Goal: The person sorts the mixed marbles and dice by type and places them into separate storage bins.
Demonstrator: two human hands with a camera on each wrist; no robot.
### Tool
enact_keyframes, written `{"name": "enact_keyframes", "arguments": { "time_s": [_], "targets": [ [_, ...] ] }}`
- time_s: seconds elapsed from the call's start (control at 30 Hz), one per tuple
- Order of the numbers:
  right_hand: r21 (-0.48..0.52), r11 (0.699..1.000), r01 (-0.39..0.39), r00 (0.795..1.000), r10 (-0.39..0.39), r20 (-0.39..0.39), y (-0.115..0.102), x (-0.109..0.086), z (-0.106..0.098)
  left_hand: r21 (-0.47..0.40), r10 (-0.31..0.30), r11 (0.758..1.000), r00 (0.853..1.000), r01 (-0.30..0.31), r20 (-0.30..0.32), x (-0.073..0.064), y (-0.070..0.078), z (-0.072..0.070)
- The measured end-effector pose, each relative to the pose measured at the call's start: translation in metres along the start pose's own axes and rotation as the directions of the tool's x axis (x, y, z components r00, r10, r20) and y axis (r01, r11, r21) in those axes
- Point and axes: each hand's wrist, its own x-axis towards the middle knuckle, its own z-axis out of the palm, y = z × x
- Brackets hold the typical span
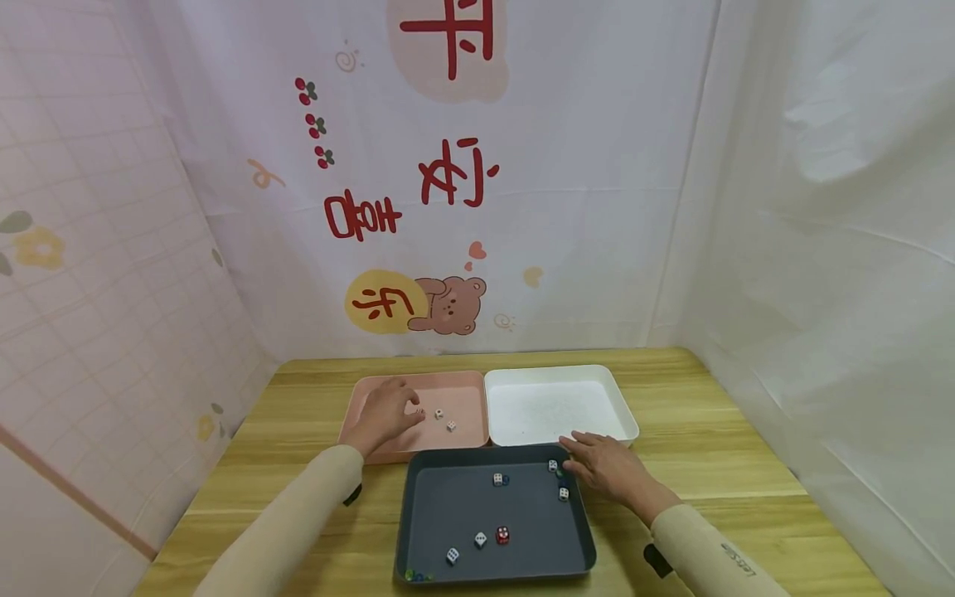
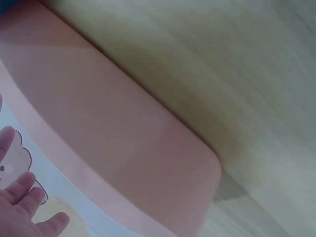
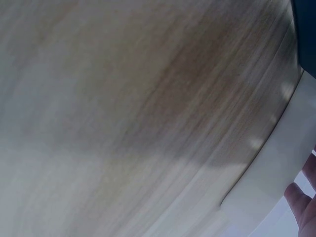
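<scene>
My left hand is over the pink tray, its fingers apart and bent a little. A small white die shows between thumb and fingers; two more, a near one and a far one, lie to its right. In the left wrist view, the spread fingers appear beyond the tray wall. My right hand reaches over the upper right corner of the dark grey tray, fingertips close to a white die and small dark pieces. Another white die lies just below.
A white tray stands right of the pink one, behind the grey tray. Inside the grey tray are a red die, several white dice, and small green and blue pieces at its lower left corner. Wooden table surrounds them; a printed curtain hangs behind.
</scene>
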Motion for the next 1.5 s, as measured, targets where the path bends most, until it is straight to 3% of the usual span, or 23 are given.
{"name": "enact_keyframes", "arguments": {
  "time_s": [0.23,0.4,0.7,1.0,1.2,1.5],
  "targets": [
    [0.009,1.000,0.000,1.000,0.000,0.009,-0.001,0.001,-0.001,-0.027,-0.065,0.997,0.997,0.067,0.046,-0.013,-0.009,-0.007],
    [0.011,1.000,-0.003,1.000,0.002,0.016,-0.002,0.002,-0.001,-0.037,-0.073,0.997,0.997,0.074,0.031,-0.027,-0.020,-0.013],
    [0.024,1.000,-0.004,1.000,0.004,0.030,-0.004,0.004,-0.002,-0.113,-0.149,0.982,0.988,0.152,0.038,-0.058,-0.048,-0.015],
    [0.021,1.000,-0.009,0.998,0.008,0.056,-0.002,0.002,-0.003,-0.192,-0.103,0.975,0.992,0.115,0.075,-0.082,-0.059,-0.001],
    [0.017,1.000,0.003,0.999,-0.003,0.041,-0.001,0.002,-0.004,-0.186,-0.111,0.975,0.993,0.118,0.048,-0.086,-0.057,0.002],
    [0.016,1.000,0.014,0.999,-0.014,0.030,0.001,0.002,-0.005,-0.052,-0.139,0.988,0.988,0.143,0.065,-0.079,-0.058,-0.002]
  ]
}}
